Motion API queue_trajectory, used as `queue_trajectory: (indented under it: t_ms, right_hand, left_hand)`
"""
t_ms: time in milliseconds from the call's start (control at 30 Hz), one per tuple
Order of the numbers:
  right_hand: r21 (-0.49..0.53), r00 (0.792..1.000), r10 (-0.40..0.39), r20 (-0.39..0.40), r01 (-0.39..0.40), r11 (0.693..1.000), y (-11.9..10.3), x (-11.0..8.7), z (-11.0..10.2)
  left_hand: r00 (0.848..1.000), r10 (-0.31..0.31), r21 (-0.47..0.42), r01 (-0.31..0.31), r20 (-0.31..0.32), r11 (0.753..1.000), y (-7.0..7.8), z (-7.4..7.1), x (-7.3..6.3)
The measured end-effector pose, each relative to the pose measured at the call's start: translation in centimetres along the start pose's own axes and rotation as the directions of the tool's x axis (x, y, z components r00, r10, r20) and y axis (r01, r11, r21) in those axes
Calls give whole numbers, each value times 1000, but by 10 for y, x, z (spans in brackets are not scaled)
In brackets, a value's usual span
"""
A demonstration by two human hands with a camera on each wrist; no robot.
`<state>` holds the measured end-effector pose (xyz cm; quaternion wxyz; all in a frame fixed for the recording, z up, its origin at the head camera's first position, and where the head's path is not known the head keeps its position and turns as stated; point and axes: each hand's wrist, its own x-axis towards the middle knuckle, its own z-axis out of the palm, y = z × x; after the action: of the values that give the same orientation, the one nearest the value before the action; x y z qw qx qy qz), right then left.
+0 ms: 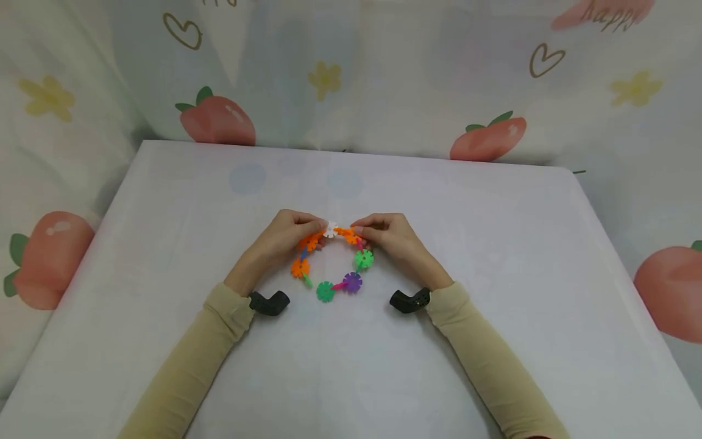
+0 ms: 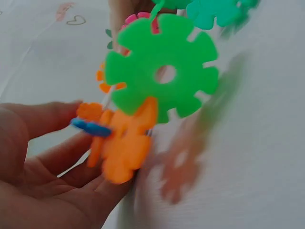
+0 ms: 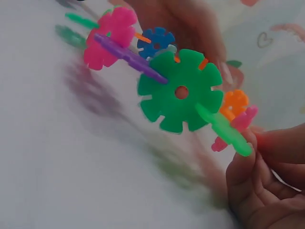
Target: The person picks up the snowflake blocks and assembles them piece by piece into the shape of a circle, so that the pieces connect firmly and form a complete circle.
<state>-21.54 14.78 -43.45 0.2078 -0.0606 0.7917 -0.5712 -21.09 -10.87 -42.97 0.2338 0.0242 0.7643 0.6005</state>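
Note:
Slotted plastic discs, joined edge to edge, form a ring-shaped chain of interlocking discs (image 1: 325,291). My left hand (image 1: 282,235) pinches its far side beside a white disc (image 1: 331,230), and an orange disc (image 1: 310,242) hangs just below those fingers. With thumb and fingers my right hand (image 1: 393,235) grips the chain at another orange disc (image 1: 348,233). In the left wrist view a bright green disc (image 2: 136,62) overlaps an orange disc near the palm. The right wrist view shows a dark green disc (image 3: 159,107) slotted with a purple one (image 3: 131,58). Fingers hide part of the far side.
A white-covered table (image 1: 521,256) lies under both hands. Behind it hangs a patterned cloth (image 1: 384,79) with peaches and hearts. A black wrist camera (image 1: 270,303) sits on the left wrist and another black camera (image 1: 409,301) on the right.

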Motion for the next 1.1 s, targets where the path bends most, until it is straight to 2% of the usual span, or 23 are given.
queue_trajectory:
  t_ms: [100, 267, 367, 433, 533, 700, 800, 867, 967, 1033, 1100]
  right_hand:
    - [-10, 1000, 28, -14, -28, 1000, -2, 5, -10]
    - [-49, 998, 55, -15, -56, 997, -2, 13, -16]
    - [-38, 999, 50, -11, -50, 998, -1, 17, -17]
    - [-63, 1000, 27, -16, -28, 998, -1, 18, -17]
    - [-165, 999, -31, -33, 25, 986, -2, 19, -16]
    - [-354, 982, -169, -87, 128, 927, -7, 9, -12]
    - [-419, 949, -297, -104, 229, 879, -11, 0, -7]
    - [-447, 912, -402, -75, 330, 832, -12, -7, -4]
    - [-466, 845, -534, 23, 482, 742, -13, -16, 2]
    - [-478, 802, -590, 94, 556, 680, -13, -21, 5]
    - [-482, 775, -610, 167, 604, 635, -12, -25, 9]
  left_hand:
    - [1000, 8, 109, -5, -23, 994, 7, -3, 5]
    - [1000, -3, 112, 3, -7, 994, 11, -5, 12]
    - [1000, 10, 153, -6, -19, 988, 12, -5, 12]
    - [999, 26, 208, -20, -26, 978, 13, -5, 9]
    - [998, 66, 290, -57, -23, 955, 13, -5, 3]
    - [989, 147, 415, -125, -21, 901, 10, -5, -11]
    - [982, 188, 459, -158, -21, 874, 6, -7, -21]
    - [974, 226, 482, -193, -10, 855, 4, -9, -29]
    - [953, 301, 508, -274, 31, 816, 2, -11, -40]
    - [935, 348, 516, -332, 69, 789, 0, -12, -45]
    - [920, 378, 504, -379, 109, 776, -1, -13, -50]
